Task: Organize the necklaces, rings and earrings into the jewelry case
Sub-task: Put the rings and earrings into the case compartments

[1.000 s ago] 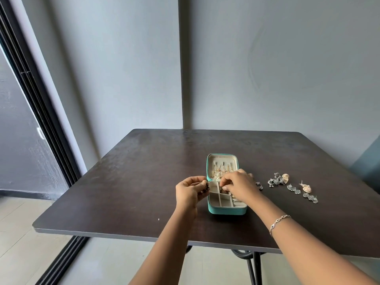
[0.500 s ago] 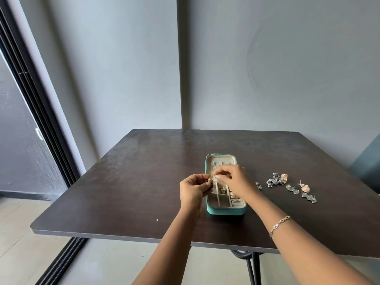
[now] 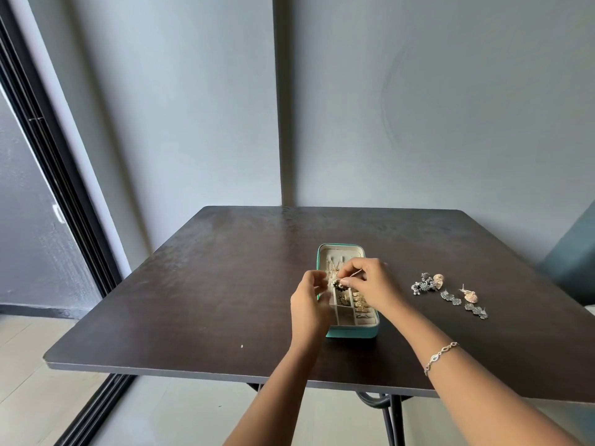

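The teal jewelry case [image 3: 351, 331] lies open on the dark wooden table [image 3: 199, 284], its long axis running from 6 to 12 o'clock, lid end away from the person. Inside, cream velvety dividers form narrow compartments, some holding small gold pieces. Just above the case's middle, both hands meet: the right hand [image 3: 375, 286] pinches a small dark flower-shaped earring [image 3: 339, 285] between narrowed fingertips, and the left hand [image 3: 309, 304] is curled close, fingertips pinched beside the same piece. A thin chain bracelet [image 3: 439, 357] circles the right wrist. At 3 o'clock of the case, well apart, lie loose earrings [image 3: 449, 294], silver clusters and shell-like gold ones. The tabletop is square, matte and scuffed, set in a grey-walled corner, with a dark door frame [image 3: 54, 175] at 9 o'clock.
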A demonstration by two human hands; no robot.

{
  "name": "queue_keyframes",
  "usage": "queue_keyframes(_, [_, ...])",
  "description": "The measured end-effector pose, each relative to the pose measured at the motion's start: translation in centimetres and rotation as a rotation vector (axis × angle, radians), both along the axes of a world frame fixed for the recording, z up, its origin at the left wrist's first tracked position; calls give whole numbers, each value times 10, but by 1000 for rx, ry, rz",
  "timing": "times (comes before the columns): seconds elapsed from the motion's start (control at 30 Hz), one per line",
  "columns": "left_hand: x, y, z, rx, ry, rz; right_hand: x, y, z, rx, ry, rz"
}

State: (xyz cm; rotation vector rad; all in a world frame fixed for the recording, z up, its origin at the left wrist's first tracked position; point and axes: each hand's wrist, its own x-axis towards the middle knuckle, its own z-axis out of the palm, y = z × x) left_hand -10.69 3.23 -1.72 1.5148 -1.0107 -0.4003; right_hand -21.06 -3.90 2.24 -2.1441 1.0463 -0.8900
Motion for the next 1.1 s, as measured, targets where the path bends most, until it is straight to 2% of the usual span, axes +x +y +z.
queue_keyframes(0.1, [3, -1, -15, 113, -315, 3, -5, -4, -1, -24, 36, -35])
queue_keyframes(0.2, [3, 2, -28, 176, -421, -36, -7, -4, -5, -43, 73, -21])
queue_keyframes(0.77, [6, 5, -33, 53, -439, -50, 1, -8, -19, -39, 254, 43])
queue_keyframes(1.1, [5, 7, -31, 31, -425, -51, 8, -17, -28, -121, 310, 23])
